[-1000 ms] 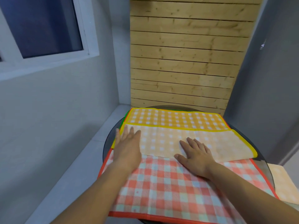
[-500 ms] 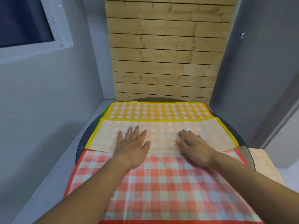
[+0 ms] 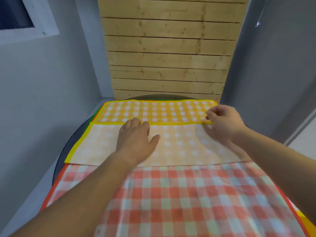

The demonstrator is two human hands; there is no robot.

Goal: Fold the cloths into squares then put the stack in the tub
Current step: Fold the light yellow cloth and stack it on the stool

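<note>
A yellow checked cloth [image 3: 153, 110] lies on top of a pile on the round table [image 3: 153, 97]. Its near half is folded over, so the pale underside [image 3: 179, 146] shows. My left hand [image 3: 135, 139] presses flat on that folded half, near the fold's far edge. Farther right, my right hand [image 3: 224, 120] has curled fingers pinching the cloth's yellow border at the right end of the fold. A red checked cloth [image 3: 171, 194] lies spread underneath, reaching toward me. A green edge [image 3: 93, 115] of another cloth peeks out at the far left. No tub is in view.
The table stands in a corner, with a wooden plank wall [image 3: 167, 57] behind and grey walls on both sides. A window [image 3: 15, 12] is at the upper left. A grey ledge [image 3: 34, 194] runs along the table's left. A yellow patch [image 3: 305, 223] shows at the bottom right.
My right hand lifted off the folded half and moved to its far right corner, fingers curling onto the border. My left hand slid forward toward the fold's far edge. The view shifted closer.
</note>
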